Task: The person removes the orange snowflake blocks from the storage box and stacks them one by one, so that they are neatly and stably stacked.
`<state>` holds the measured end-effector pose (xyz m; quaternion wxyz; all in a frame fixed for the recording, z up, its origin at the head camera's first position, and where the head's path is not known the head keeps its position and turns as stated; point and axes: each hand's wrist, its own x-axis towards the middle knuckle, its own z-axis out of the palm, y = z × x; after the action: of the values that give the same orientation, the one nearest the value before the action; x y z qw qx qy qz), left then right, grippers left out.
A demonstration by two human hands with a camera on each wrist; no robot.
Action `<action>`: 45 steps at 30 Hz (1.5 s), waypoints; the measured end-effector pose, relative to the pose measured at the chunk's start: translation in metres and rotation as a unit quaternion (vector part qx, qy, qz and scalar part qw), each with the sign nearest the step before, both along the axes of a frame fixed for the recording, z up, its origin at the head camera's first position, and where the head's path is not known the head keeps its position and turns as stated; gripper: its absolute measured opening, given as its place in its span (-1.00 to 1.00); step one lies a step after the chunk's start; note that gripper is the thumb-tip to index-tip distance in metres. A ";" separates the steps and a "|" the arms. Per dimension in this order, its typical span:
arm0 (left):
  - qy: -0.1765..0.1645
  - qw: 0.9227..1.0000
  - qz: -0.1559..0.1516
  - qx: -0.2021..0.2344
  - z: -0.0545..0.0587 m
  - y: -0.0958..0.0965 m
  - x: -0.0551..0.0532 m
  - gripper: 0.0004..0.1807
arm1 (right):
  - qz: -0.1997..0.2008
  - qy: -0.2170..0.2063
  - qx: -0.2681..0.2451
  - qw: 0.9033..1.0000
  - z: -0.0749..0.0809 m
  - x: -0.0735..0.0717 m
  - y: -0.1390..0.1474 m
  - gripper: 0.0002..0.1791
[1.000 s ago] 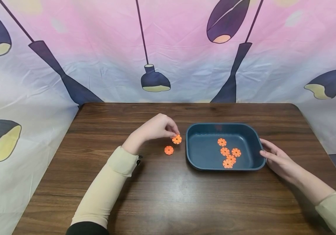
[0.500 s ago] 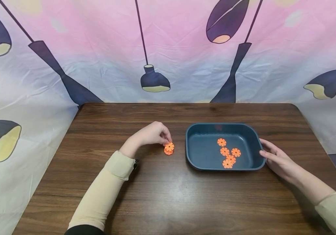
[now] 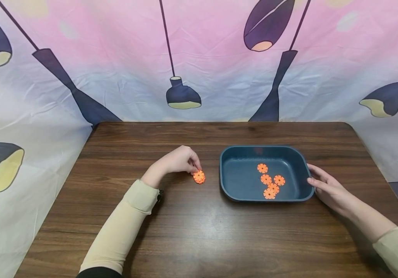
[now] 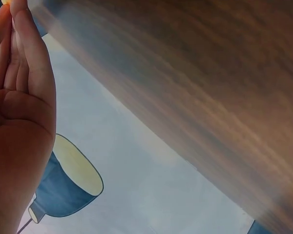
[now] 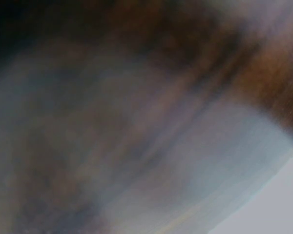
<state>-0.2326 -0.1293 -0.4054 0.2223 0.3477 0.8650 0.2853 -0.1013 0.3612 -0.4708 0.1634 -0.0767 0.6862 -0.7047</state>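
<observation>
In the head view my left hand (image 3: pixel 182 159) pinches an orange notched disc (image 3: pixel 198 176) between thumb and fingertips, left of the tray. Another disc of the same kind peeks out from beneath it, mostly covered. My right hand (image 3: pixel 330 189) grips the right end of a dark blue rectangular tray (image 3: pixel 225 173), thumb over the rim and fingers outside the wall. Inside that tray lie several orange discs (image 3: pixel 262 168), some overlapping. The left wrist view catches my left palm and fingers, with a bit of orange at the fingertips. The right wrist view is too blurred to show the hand.
The tray stands on a brown wood-grain table (image 3: pixel 192 239), right of its middle. Behind the table's far edge hangs a pink, blue and white cloth (image 3: pixel 213 85) printed with dark lamps.
The pinched disc has moved left and toward the near side, from beside the tray to over the loose disc on the table. My right hand and the tray have stayed put.
</observation>
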 end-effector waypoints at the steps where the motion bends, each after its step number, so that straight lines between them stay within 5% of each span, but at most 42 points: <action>1: -0.002 1.000 0.000 0.000 0.000 0.000 0.000 -0.89 | 0.000 0.000 -0.002 1.000 -0.001 0.000 0.000 -0.52; 12: -0.015 1.000 0.000 -0.006 -0.003 0.001 0.001 -0.90 | -0.020 -0.033 0.041 0.998 0.001 -0.001 0.000 -0.57; 45: -0.004 1.000 -0.004 -0.003 0.000 -0.002 0.003 -0.88 | -0.005 -0.009 0.017 1.000 0.000 -0.001 -0.001 -0.56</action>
<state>-0.2297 -0.1313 -0.4051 0.2277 0.3495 0.8637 0.2828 -0.1027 0.3602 -0.4712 0.1677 -0.0642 0.6971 -0.6941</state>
